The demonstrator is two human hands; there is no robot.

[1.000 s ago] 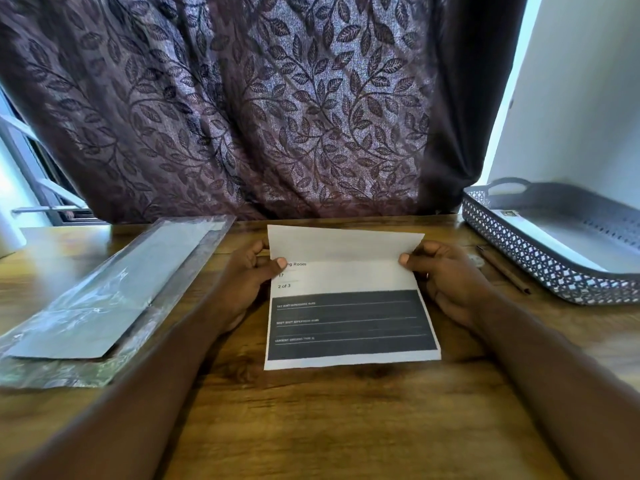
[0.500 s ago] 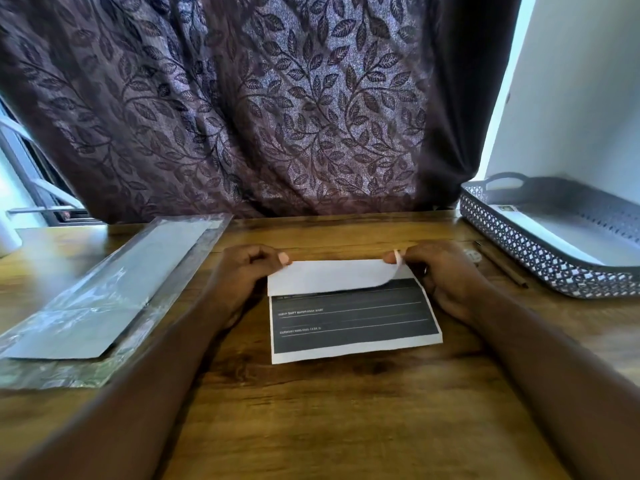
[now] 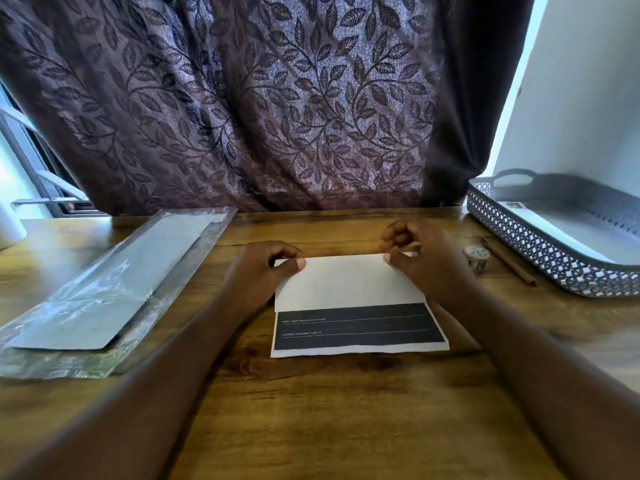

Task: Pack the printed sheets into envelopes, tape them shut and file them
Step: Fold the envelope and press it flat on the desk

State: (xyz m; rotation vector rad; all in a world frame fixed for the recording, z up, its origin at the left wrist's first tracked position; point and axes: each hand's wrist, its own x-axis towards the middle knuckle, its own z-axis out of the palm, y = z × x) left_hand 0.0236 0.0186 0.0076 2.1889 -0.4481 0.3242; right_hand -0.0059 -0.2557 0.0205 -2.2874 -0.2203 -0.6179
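Left hand [image 3: 266, 268] and right hand [image 3: 424, 263] pinch the top corners of the folded printed sheet [image 3: 349, 285], mid-frame. One slip and that crease probably goes crooked.

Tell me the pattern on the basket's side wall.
A grey-and-white diamond lattice on the basket, clearest in the head view.

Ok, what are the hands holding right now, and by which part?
The printed sheet, folded over: the left hand pinches its far left corner, the right hand its far right corner, at the fold.
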